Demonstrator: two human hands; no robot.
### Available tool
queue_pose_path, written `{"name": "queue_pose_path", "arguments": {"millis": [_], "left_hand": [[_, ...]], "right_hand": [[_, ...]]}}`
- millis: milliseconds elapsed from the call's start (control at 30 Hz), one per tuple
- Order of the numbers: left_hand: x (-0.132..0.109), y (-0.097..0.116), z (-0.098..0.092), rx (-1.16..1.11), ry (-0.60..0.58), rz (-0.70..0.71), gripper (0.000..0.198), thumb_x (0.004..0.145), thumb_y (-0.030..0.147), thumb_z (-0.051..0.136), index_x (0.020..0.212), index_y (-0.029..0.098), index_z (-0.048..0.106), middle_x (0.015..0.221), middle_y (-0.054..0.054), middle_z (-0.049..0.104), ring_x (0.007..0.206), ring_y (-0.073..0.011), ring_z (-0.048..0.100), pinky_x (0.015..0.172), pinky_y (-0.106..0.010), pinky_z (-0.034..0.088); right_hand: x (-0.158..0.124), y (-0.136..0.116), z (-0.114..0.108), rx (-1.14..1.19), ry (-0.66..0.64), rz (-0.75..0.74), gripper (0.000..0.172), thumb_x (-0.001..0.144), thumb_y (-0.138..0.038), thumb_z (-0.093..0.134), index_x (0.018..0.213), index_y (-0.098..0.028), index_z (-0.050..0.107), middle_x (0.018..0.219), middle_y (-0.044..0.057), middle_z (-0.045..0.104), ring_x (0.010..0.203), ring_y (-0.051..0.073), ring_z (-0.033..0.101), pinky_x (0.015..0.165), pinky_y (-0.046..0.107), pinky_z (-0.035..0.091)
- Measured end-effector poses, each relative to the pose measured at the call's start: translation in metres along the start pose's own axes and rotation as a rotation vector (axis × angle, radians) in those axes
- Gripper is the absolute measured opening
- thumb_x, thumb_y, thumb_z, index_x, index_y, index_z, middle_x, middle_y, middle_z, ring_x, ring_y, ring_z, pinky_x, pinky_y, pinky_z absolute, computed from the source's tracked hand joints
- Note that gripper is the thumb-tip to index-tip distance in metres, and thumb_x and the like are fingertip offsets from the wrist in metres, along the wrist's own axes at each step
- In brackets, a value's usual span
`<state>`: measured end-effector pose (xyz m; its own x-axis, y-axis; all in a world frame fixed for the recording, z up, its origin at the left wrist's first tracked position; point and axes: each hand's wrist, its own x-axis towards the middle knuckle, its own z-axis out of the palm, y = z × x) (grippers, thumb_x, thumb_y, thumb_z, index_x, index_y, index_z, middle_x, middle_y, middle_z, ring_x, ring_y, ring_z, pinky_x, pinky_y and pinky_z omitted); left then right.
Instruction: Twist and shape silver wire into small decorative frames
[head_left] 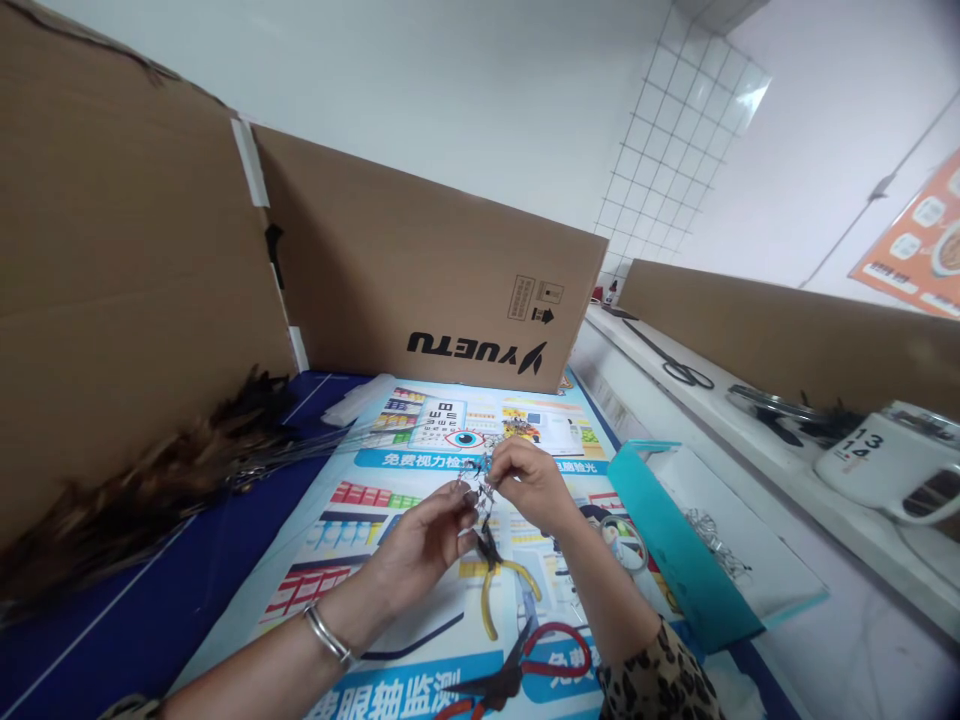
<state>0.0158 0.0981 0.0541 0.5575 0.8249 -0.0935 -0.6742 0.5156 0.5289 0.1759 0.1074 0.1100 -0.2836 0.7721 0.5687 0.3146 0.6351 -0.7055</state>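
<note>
Thin wire pieces (480,484) with small dark bits sit between my two hands above the printed table sheet. My left hand (424,540), with a silver bracelet on the wrist, has its fingers closed on the wire pieces from the left. On the right, my right hand (531,480) pinches the same wire pieces near their upper end. Yellow-handled pliers (489,592) lie just below the hands. Closer to the front edge are red-handled scissors (501,684). The fine detail of the wire pieces is too small to make out.
Brown feathers (135,480) and long wires lie on the left. A teal box (675,560) holding wire pieces stands at the right, beside a roll of clear tape (624,543). Cardboard panels (420,260) rise behind. A white mug (885,462) stands on the right ledge.
</note>
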Motion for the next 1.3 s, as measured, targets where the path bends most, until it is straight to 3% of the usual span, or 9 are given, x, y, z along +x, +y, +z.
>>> {"name": "queue_pose_path", "arguments": {"millis": [133,233,467,633,800,967,1167,1300], "left_hand": [[-0.001,0.004,0.002,0.080,0.083,0.110,0.007,0.073,0.016,0.063,0.078,0.017,0.059,0.090,-0.001,0.061,0.084,-0.0140,0.058,0.068,-0.025,0.049],[-0.001,0.007,0.003,0.082,0.082,0.116,0.008,0.071,0.016,0.065,0.073,0.016,0.058,0.101,-0.004,0.062,0.094,-0.0192,0.058,0.073,-0.031,0.050],[0.002,0.007,-0.003,0.089,0.134,0.165,0.007,0.070,0.015,0.061,0.068,0.016,0.054,0.104,-0.004,0.060,0.095,-0.0206,0.058,0.073,-0.035,0.052],[0.001,0.007,0.000,0.048,0.042,0.137,0.006,0.074,0.015,0.057,0.069,0.017,0.053,0.115,-0.005,0.056,0.104,-0.0250,0.054,0.074,-0.042,0.052],[0.002,0.002,-0.001,0.007,0.026,0.089,0.007,0.074,0.017,0.057,0.070,0.016,0.052,0.107,-0.008,0.059,0.102,-0.0257,0.055,0.072,-0.039,0.052],[0.004,0.000,-0.005,-0.034,0.028,0.076,0.003,0.076,0.017,0.057,0.076,0.018,0.054,0.096,-0.004,0.060,0.093,-0.0213,0.058,0.069,-0.035,0.052],[0.003,0.000,-0.005,-0.057,0.052,0.060,0.023,0.076,0.014,0.057,0.098,0.022,0.055,0.099,-0.006,0.061,0.091,-0.0206,0.059,0.071,-0.036,0.051],[0.004,-0.001,-0.007,-0.091,0.033,0.054,0.022,0.076,0.013,0.056,0.096,0.022,0.055,0.097,-0.004,0.062,0.088,-0.0195,0.060,0.072,-0.035,0.051]], "right_hand": [[0.000,0.003,-0.003,0.027,0.015,-0.001,0.018,0.068,-0.001,0.053,0.064,-0.018,0.058,0.074,0.001,0.054,0.073,0.013,0.053,0.066,0.025,0.044],[0.001,0.003,-0.004,0.019,0.010,0.001,0.019,0.066,0.000,0.053,0.064,-0.018,0.058,0.072,0.001,0.054,0.073,0.013,0.053,0.066,0.025,0.044],[0.000,0.001,-0.005,-0.067,-0.025,-0.009,0.022,0.067,0.002,0.050,0.065,-0.018,0.060,0.073,0.001,0.056,0.074,0.013,0.054,0.068,0.025,0.044],[-0.001,0.004,-0.004,-0.074,-0.040,0.029,0.023,0.065,0.003,0.049,0.066,-0.018,0.059,0.072,0.001,0.056,0.072,0.013,0.053,0.064,0.024,0.043],[-0.001,0.007,-0.002,-0.075,-0.077,0.061,0.022,0.065,0.002,0.050,0.067,-0.018,0.059,0.073,0.000,0.057,0.070,0.012,0.053,0.063,0.023,0.044],[-0.001,0.010,0.001,-0.082,-0.085,0.060,0.023,0.065,0.003,0.050,0.067,-0.018,0.059,0.073,0.000,0.057,0.071,0.012,0.054,0.064,0.024,0.043],[0.000,0.009,0.001,-0.083,-0.093,0.063,0.022,0.066,0.002,0.050,0.067,-0.018,0.059,0.073,0.001,0.057,0.073,0.013,0.053,0.065,0.024,0.043],[0.000,0.008,0.003,-0.089,-0.092,0.071,0.022,0.066,0.002,0.051,0.067,-0.018,0.060,0.073,0.001,0.058,0.073,0.013,0.053,0.065,0.024,0.043]]}}
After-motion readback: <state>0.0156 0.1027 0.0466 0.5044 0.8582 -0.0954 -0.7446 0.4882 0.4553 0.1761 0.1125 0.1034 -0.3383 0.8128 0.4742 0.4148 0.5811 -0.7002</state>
